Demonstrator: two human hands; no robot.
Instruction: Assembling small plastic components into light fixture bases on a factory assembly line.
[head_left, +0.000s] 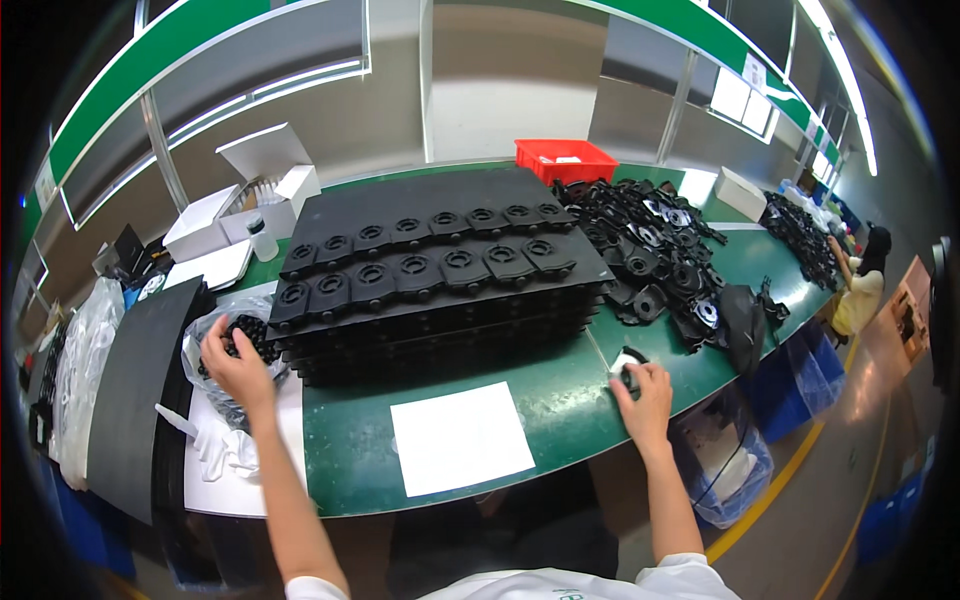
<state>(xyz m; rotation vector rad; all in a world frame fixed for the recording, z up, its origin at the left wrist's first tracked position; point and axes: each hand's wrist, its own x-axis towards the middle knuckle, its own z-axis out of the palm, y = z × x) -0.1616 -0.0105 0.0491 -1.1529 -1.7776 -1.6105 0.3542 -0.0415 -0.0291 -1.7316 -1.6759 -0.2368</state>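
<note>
My left hand (pixel 238 372) reaches to a clear plastic bag (pixel 196 352) of small black parts (pixel 252 332), its fingers apart at the edge of the heap. My right hand (pixel 648 402) is closed on a small curved black plastic part (pixel 627 358) with a pale face, just above the green table (pixel 560 400). Between my hands lies a blank white sheet (pixel 462 438). Behind it rises a stack of black boards (pixel 440 335), with two rows of black ring-shaped plastic parts (pixel 414 268) on top.
Loose black plastic parts (pixel 645 250) are heaped right of the stack, before a red bin (pixel 566 158). White gloves (pixel 225 452) and black sheets (pixel 135 400) lie at the left. White boxes (pixel 205 222) and a bottle (pixel 262 240) stand behind. A person (pixel 862 285) is far right.
</note>
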